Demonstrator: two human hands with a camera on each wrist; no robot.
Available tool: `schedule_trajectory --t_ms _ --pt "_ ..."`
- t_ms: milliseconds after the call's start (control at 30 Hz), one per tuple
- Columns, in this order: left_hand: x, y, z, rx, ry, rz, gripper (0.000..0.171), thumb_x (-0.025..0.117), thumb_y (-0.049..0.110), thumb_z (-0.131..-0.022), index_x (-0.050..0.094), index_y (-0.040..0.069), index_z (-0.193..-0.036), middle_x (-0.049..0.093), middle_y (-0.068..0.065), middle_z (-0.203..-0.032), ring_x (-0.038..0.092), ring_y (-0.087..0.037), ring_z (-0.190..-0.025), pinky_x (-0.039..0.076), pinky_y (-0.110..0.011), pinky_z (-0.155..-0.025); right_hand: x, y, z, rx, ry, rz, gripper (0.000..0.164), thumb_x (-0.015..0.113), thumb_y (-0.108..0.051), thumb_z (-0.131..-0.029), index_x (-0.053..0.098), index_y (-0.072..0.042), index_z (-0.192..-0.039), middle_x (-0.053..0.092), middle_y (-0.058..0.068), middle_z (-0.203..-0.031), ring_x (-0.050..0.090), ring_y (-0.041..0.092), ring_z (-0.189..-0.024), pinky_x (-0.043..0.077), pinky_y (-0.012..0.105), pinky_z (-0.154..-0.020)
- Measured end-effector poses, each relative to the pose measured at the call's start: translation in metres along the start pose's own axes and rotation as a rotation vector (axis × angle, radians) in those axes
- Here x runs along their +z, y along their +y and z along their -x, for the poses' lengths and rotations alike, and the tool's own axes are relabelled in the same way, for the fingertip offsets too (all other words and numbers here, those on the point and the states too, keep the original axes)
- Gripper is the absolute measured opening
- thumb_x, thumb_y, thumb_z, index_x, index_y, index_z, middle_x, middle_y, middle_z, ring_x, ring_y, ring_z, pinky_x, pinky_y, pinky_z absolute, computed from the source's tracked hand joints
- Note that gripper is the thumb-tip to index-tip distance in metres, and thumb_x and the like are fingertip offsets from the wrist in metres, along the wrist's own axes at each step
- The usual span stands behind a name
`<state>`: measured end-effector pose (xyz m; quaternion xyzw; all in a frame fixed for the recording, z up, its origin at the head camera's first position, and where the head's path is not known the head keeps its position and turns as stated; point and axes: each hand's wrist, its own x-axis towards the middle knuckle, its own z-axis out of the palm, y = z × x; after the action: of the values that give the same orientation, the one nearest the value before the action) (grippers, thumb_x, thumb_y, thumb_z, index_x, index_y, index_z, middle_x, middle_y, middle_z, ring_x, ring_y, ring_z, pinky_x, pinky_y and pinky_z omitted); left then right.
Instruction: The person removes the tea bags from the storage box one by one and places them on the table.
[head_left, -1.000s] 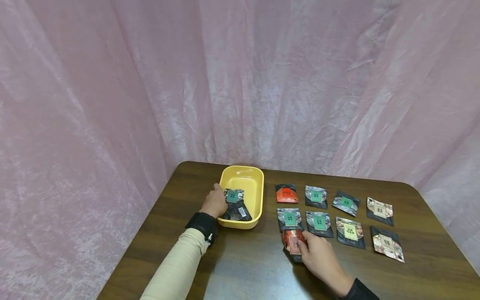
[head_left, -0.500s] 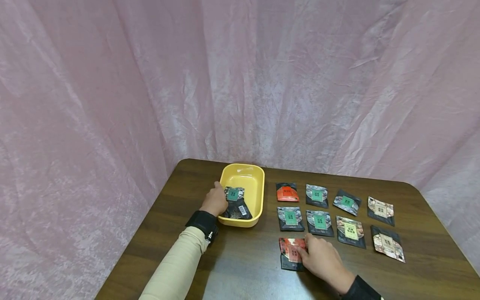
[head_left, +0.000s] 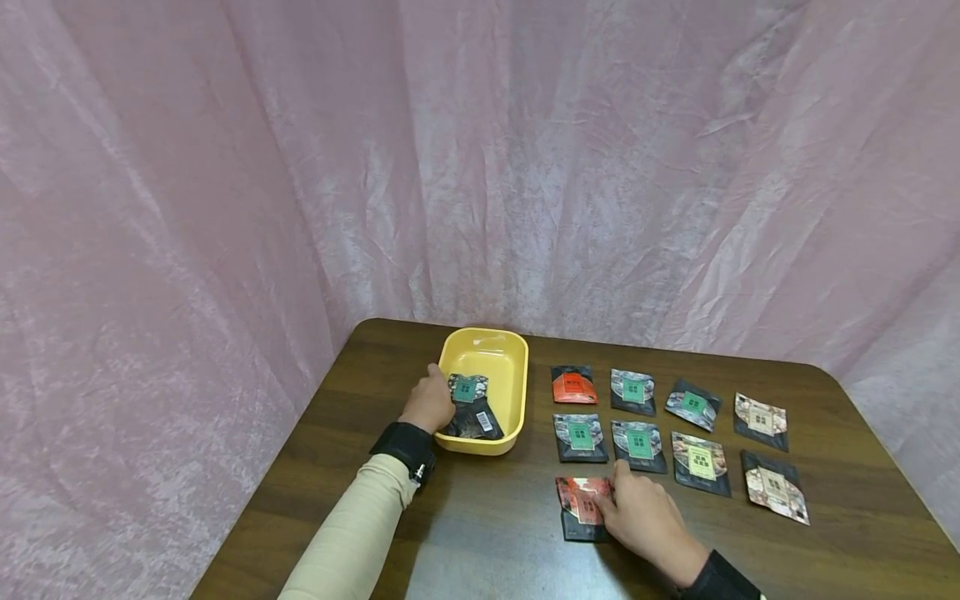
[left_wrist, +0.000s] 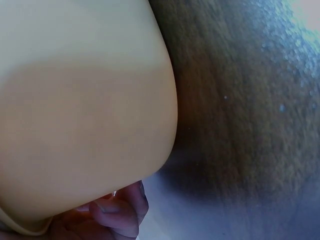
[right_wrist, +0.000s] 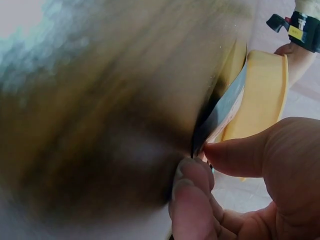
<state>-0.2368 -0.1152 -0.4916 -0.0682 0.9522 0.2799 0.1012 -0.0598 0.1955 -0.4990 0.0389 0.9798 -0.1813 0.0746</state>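
My left hand (head_left: pixel 430 402) grips the left rim of a yellow plastic tub (head_left: pixel 517 392). In the left wrist view its curled fingers (left_wrist: pixel 117 212) show at the edge of the tub wall (left_wrist: pixel 90 125). Inside the tub lie a green-labelled pouch (head_left: pixel 468 390) and a dark pouch (head_left: pixel 472 423) with a white barcode patch. On the right, my right hand (head_left: pixel 645 512) pinches the right edge of a red and black pouch (head_left: pixel 579 525), which lies at the table's surface in front of the rows. The right wrist view shows thumb and fingers on the pouch (right_wrist: pixel 222 112) edge.
Two rows of flat pouches cover the right of the brown table (head_left: pixel 487 542): a red one (head_left: pixel 573 386), several green-labelled ones (head_left: pixel 632 392), a yellow-labelled one (head_left: pixel 701 463) and two cream ones (head_left: pixel 761 422). A pink curtain (head_left: pixel 480 167) hangs behind.
My right hand has brought the red and black pouch toward me, down off the green-labelled pouch it overlapped in view, and still pinches it. My left hand stays on the tub.
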Motion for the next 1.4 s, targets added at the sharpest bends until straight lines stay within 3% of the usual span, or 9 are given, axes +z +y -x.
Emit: schedule_trajectory --t_ms 400,467,700,833,933,1000,1133,1300,1400 --pt "0.001 -0.003 0.001 -0.022 -0.004 0.008 0.061 0.072 0.007 -0.097 0.036 0.001 -0.146 0.065 -0.025 -0.124 0.067 -0.035 -0.107 0.057 -0.054 -0.098 -0.003 -0.004 -0.002 -0.018 -0.021 0.004 0.032 0.076 -0.029 -0.098 0.063 -0.003 -0.111 0.055 0.001 -0.073 0.052 0.018 -0.062 0.041 0.036 -0.056" --pt "0.002 -0.005 -0.001 -0.022 -0.004 0.007 0.062 0.073 0.008 -0.097 0.036 0.002 -0.146 0.065 -0.025 -0.125 0.067 -0.034 -0.108 0.056 -0.054 -0.099 -0.006 -0.006 -0.002 -0.057 0.007 -0.011 0.032 0.074 -0.029 -0.099 0.064 -0.001 -0.112 0.054 0.0 -0.069 0.051 0.016 -0.058 0.038 0.034 -0.052" --pt "0.0 -0.004 0.003 -0.022 0.0 0.007 0.062 0.072 0.006 -0.097 0.036 0.0 -0.146 0.066 -0.025 -0.124 0.068 -0.036 -0.107 0.057 -0.055 -0.097 -0.029 -0.036 -0.009 -0.285 0.172 -0.033 0.018 0.076 -0.031 -0.099 0.066 -0.017 -0.095 0.042 -0.01 -0.054 0.036 0.006 -0.046 0.022 0.024 -0.047" --pt "0.001 -0.003 0.002 -0.037 -0.009 0.018 0.061 0.072 0.006 -0.097 0.036 0.002 -0.147 0.065 -0.025 -0.124 0.067 -0.034 -0.105 0.057 -0.054 -0.096 -0.045 -0.06 -0.022 -0.429 0.249 -0.059 0.018 0.077 -0.029 -0.099 0.074 -0.015 -0.11 0.066 -0.007 -0.071 0.053 0.004 -0.056 0.037 0.023 -0.051" --pt "0.002 -0.003 0.002 -0.037 -0.007 0.02 0.061 0.071 0.006 -0.098 0.036 0.002 -0.147 0.065 -0.024 -0.124 0.068 -0.034 -0.107 0.057 -0.054 -0.097 -0.053 -0.077 -0.033 -0.518 0.275 -0.062 0.034 0.077 -0.03 -0.099 0.074 -0.011 -0.126 0.08 0.004 -0.107 0.074 0.015 -0.086 0.059 0.034 -0.071" --pt "0.003 -0.002 0.002 -0.034 -0.004 0.014 0.061 0.07 0.006 -0.098 0.035 0.002 -0.148 0.065 -0.024 -0.124 0.068 -0.035 -0.107 0.057 -0.054 -0.096 -0.056 -0.088 -0.042 -0.564 0.258 -0.057 0.044 0.077 -0.031 -0.099 0.07 -0.009 -0.136 0.077 0.01 -0.125 0.076 0.024 -0.107 0.062 0.044 -0.087" --pt "0.003 -0.001 0.001 -0.023 0.007 -0.007 0.059 0.069 0.006 -0.098 0.036 0.002 -0.147 0.066 -0.024 -0.124 0.069 -0.035 -0.107 0.057 -0.052 -0.095 -0.055 -0.11 -0.063 -0.636 0.169 -0.055 0.057 0.075 -0.032 -0.101 0.06 -0.006 -0.149 0.068 0.016 -0.144 0.066 0.035 -0.134 0.054 0.054 -0.11" --pt "0.003 -0.001 -0.003 -0.01 -0.005 0.008 0.058 0.071 0.006 -0.097 0.038 0.002 -0.145 0.066 -0.024 -0.123 0.07 -0.035 -0.107 0.058 -0.052 -0.095 -0.043 -0.136 -0.096 -0.678 -0.011 -0.052 0.068 0.072 -0.034 -0.102 0.047 -0.006 -0.159 0.052 0.021 -0.162 0.051 0.039 -0.151 0.044 0.055 -0.122" --pt "0.009 -0.009 -0.017 0.007 -0.005 -0.014 0.061 0.075 0.009 -0.095 0.039 0.003 -0.144 0.068 -0.022 -0.12 0.072 -0.033 -0.104 0.059 -0.051 -0.089 -0.03 -0.149 -0.118 -0.716 -0.096 -0.038 0.069 0.07 -0.035 -0.104 0.045 -0.004 -0.16 0.047 0.025 -0.165 0.048 0.041 -0.153 0.044 0.054 -0.122"
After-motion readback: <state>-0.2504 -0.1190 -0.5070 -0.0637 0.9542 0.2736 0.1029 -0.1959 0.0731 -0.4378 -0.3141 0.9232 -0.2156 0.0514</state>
